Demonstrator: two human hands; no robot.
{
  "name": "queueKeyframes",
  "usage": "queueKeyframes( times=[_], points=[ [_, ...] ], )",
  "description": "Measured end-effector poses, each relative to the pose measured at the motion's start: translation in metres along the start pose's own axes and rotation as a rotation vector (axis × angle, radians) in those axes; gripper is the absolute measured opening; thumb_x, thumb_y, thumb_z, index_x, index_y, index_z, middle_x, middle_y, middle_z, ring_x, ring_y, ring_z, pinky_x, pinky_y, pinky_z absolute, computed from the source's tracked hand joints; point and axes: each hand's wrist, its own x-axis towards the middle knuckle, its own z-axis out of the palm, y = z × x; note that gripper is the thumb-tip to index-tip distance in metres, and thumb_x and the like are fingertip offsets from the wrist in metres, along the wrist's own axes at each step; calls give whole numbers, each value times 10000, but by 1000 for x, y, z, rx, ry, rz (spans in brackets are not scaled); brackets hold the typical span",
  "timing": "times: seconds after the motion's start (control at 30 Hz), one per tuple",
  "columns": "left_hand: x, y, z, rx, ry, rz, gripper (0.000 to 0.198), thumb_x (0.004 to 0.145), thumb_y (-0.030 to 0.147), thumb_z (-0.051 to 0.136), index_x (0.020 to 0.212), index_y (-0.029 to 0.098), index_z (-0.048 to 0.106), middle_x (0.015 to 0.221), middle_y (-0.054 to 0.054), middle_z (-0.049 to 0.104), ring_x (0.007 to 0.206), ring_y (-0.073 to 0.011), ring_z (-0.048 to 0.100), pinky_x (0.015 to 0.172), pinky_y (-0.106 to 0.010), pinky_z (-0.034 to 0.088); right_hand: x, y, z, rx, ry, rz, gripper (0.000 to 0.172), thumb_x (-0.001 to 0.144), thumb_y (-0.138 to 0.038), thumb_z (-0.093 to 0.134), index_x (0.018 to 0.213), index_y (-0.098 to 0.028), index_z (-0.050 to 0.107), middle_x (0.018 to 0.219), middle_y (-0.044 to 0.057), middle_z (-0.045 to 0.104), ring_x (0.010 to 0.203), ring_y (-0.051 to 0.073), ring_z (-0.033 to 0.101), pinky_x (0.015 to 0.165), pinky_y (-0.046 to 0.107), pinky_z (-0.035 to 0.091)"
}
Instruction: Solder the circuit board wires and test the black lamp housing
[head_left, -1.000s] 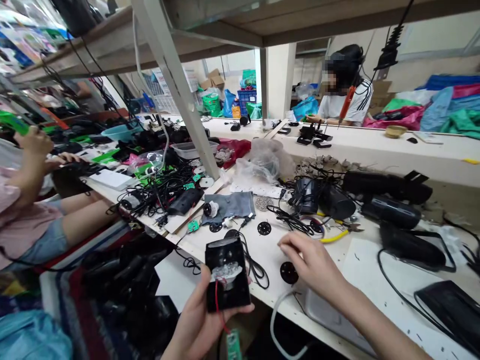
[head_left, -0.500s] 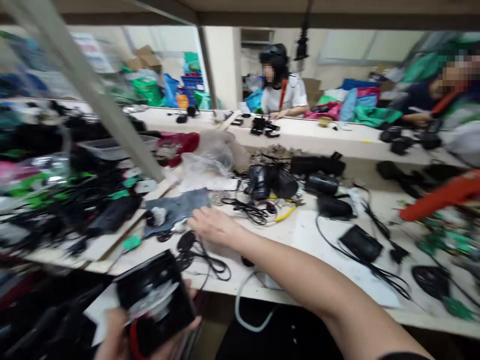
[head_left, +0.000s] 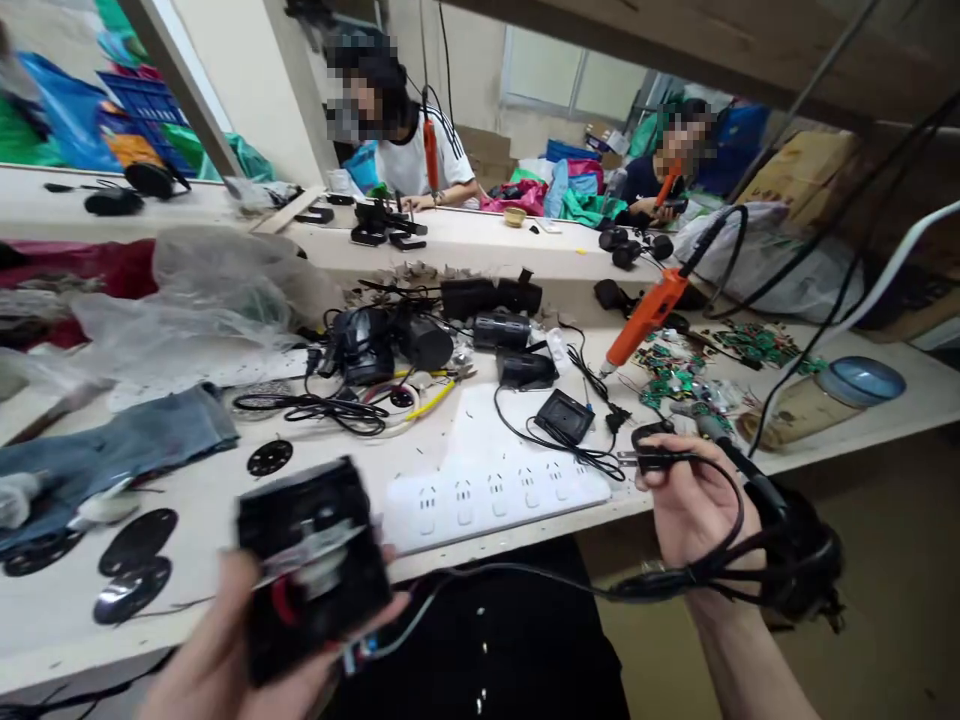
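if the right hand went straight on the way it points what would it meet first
Probably the white power strip: the right hand holds a black plug, prongs aimed left at the strip's end. Depth is unclear, so it might pass above it.

Black housing (head_left: 311, 560), black cord (head_left: 799, 560), white power strip (head_left: 495, 495), orange tool (head_left: 646, 313), blue-grey cloth (head_left: 127, 445).

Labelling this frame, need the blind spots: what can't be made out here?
All in the head view.
Blurred: black module in the left hand, inner parts smeared by motion.
Cut off: the left hand's wrist, lost below the bottom edge.
Covered: plug in the right hand, partly under the fingers, prongs unreadable.
Tangled: cord bundle by that hand, loops inseparable.
Too small: green circuit boards, no component detail.
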Motion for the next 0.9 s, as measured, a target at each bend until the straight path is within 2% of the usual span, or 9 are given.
queueKeyframes(
  times=[0.03,0.1,0.2,0.3,0.4,0.5,0.63,0.77,0.9],
  points=[
    [2,-16,13,114,8,-14,533,854,384,630,1361,268,514,1167,-109,716,1070,-389,660,856,-636,538,1,4,-13,-70,-46,29,93,946,-278,544,1004,-232,601,957,45,657,640,137,602,617,290,521],
    [1,-47,37,328,21,-142,451,840,316,660,1250,139,596,1078,-166,737,972,-393,697,822,-628,551,4,14,-26,-251,-243,61,129,951,-295,529,1024,-227,609,860,23,656,666,150,613,636,282,501],
    [-3,-82,60,489,-31,-400,377,837,396,666,995,54,684,845,-201,758,711,-303,736,698,-451,615,12,29,-27,-401,-500,71,158,942,-272,502,999,-212,636,763,8,637,697,171,611,644,280,473],
    [-1,-99,67,513,-34,-619,493,834,537,621,914,56,691,812,-202,756,582,-245,719,623,-343,600,22,41,-23,-411,-545,34,161,922,-226,490,979,-202,639,906,45,663,821,194,616,747,312,470],
    [7,-111,67,468,-33,-633,552,827,605,584,907,68,681,791,-187,753,613,-261,721,607,-360,594,32,45,-24,-391,-613,-7,178,926,-204,467,991,-200,633,956,59,649,899,203,600,807,325,452],
    [16,-129,67,478,-89,-641,558,817,624,581,863,77,684,706,-156,733,614,-240,706,542,-326,585,40,44,-28,-344,-714,-9,171,936,-228,481,974,-208,647,919,48,637,859,193,590,790,311,446],
    [37,-162,63,537,-140,-853,616,807,674,547,829,73,684,670,-145,710,604,-223,694,478,-286,567,50,41,-34,-244,-824,57,159,922,-308,559,936,-202,677,918,56,640,870,193,580,807,309,448],
    [76,-191,63,462,-141,-965,636,819,671,529,940,59,654,725,-135,710,662,-275,711,509,-377,597,59,41,-52,-84,-846,243,259,926,-423,581,916,-178,665,788,30,612,704,143,586,655,243,480],
    [112,-214,65,394,-6,-854,489,880,562,514,935,87,616,698,-133,699,666,-263,706,527,-341,582,58,44,-84,145,-805,469,366,901,-544,569,876,-179,572,726,-8,590,464,67,520,448,171,449]
  ],
)
